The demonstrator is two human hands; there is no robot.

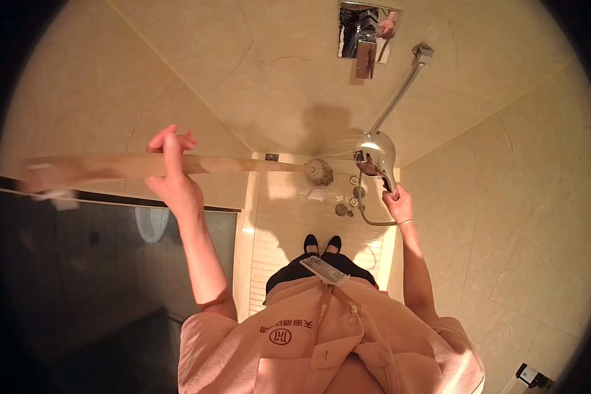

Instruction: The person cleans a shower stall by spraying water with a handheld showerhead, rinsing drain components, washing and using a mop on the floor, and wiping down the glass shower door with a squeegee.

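A long pale handle [226,164] lies across my left hand [174,172], its near end blurred. The thumb and fingers of that hand are around the handle. At the handle's far end, a round brush head [318,172] is low over the shower floor. My right hand [398,200] grips the chrome shower head [374,152] by its lower end. Fine streaks of water leave the shower head toward the brush. A metal hose [400,92] runs from the shower head up to a wall fitting.
Above is a square mirror-like valve plate [389,33] with a lever. Several round items [354,194] sit on the floor near the brush. Dark glass [111,262] stands at the left. Black shoes [322,243] are on the floor, and a badge [324,270] hangs from a lanyard.
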